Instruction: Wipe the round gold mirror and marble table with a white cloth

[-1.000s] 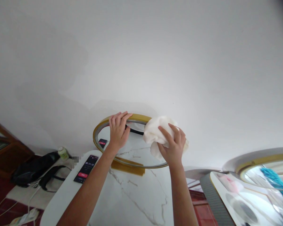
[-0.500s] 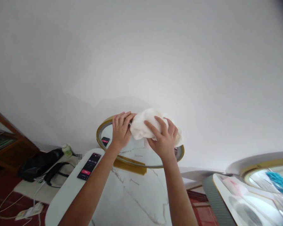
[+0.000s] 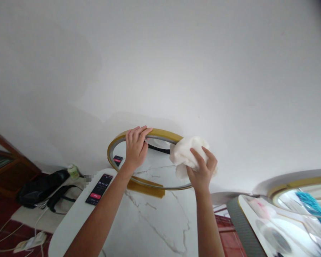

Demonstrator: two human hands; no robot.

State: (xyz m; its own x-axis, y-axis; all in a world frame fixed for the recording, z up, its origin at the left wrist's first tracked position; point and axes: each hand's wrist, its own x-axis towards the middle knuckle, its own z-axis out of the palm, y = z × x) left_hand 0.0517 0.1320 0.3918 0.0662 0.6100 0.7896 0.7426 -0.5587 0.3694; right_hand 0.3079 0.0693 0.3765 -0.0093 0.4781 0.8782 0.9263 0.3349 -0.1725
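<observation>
An oval mirror point(image 3: 157, 160) with a gold frame stands against the wall at the back of a white marble-patterned tabletop point(image 3: 155, 221). My left hand point(image 3: 136, 146) grips the mirror's upper left rim, fingers over the top edge and thumb in front of the glass. My right hand point(image 3: 203, 167) presses a bunched white cloth point(image 3: 188, 153) to the right end of the mirror, covering that part of the frame. The cloth and its reflection meet at the glass.
A phone point(image 3: 99, 189) showing a timer lies on the table's left side. Left of it are a black bag point(image 3: 42, 187), a green-labelled bottle point(image 3: 73, 171) and a power strip point(image 3: 30, 242) with cables. Another gold-rimmed mirror point(image 3: 307, 200) stands at right.
My right hand and the cloth have moved right and slightly down along the frame, uncovering the mirror's top middle. My left hand stays on the upper left rim.
</observation>
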